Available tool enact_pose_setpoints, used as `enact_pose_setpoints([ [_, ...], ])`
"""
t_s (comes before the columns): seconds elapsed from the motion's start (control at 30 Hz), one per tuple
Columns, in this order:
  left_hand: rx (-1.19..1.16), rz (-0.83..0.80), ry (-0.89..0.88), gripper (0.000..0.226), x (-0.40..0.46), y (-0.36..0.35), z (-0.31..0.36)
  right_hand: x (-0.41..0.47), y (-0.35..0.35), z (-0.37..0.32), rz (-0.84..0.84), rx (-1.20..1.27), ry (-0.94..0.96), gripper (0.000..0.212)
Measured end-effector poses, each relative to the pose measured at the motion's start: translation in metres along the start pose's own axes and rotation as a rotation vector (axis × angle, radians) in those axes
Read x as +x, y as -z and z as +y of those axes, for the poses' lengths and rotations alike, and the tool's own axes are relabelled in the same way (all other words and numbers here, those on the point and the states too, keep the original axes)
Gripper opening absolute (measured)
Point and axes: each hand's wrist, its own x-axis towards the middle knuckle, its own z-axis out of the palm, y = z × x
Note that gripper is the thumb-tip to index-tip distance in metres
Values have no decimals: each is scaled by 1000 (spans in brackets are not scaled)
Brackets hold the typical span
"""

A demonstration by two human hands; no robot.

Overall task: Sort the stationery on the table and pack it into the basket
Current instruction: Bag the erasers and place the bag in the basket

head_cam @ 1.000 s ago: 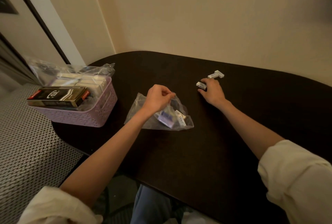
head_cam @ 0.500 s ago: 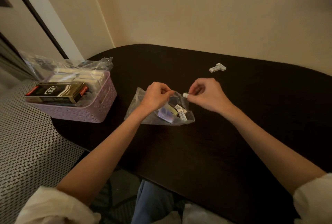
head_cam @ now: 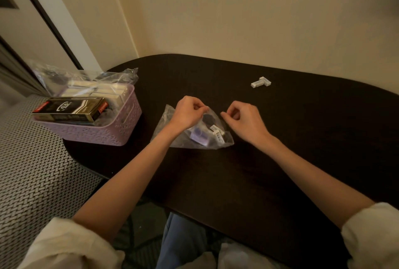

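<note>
Half a second ago the right hand (head_cam: pixel 244 121) held a small white eraser at the mouth of the plastic bag (head_cam: pixel 192 132); now the eraser is gone from the fingers, probably into the bag. The left hand (head_cam: pixel 187 113) pinches the bag's upper edge. The right hand is curled beside that edge, and I cannot tell if it pinches the film. The bag lies on the table (head_cam: pixel 280 150), between the basket (head_cam: pixel 103 130) and two erasers (head_cam: pixel 260 82) far behind. Its long axis runs left to right, with the mouth toward the far side. If the thin film slips, the mouth may close or the pieces spill out.
</note>
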Motion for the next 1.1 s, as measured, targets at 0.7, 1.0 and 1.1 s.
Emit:
enact_pose_setpoints([
  [0.7,-35,-46,-38,13,22,-9,9,134,34,131,-296,-467,-356,80],
  [1.0,-17,-39,-55,13,23,-5,10,128,24,127,-81,-460,-183,43],
  [1.1,-21,-34,-50,12,20,-3,10,118,25,119,-97,-365,-189,41],
])
